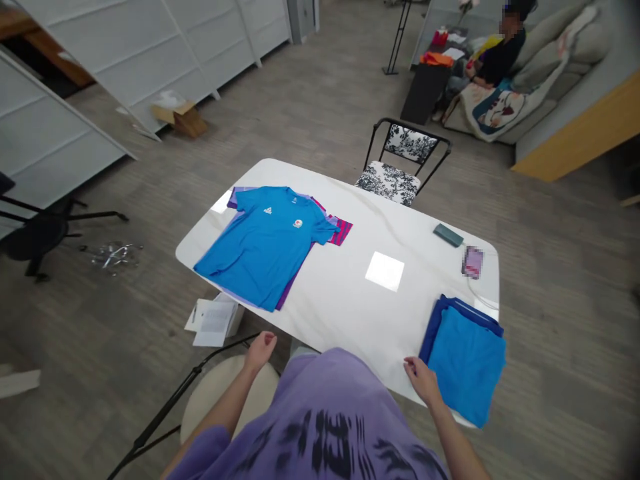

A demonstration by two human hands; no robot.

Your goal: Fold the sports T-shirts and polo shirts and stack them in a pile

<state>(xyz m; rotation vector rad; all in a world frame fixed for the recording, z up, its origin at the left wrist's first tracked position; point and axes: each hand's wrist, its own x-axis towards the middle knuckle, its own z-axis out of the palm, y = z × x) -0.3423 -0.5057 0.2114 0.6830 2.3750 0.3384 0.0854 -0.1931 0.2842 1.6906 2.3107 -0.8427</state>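
A blue short-sleeved T-shirt lies spread front-up on the left half of the white table. Beneath it peek the edges of purple and pink-striped shirts. My left hand hangs just off the near table edge, below the T-shirt, its fingers loosely curled with nothing seen in them. On the near right corner rests a stack of folded blue garments, bright blue on top of dark blue. Just left of that stack, my right hand is at the table edge, fingers partly extended and holding nothing visible.
On the white table are a dark green case and a phone with a cable. A patterned chair stands at the far side. Papers lie below the left edge. A person sits on a sofa.
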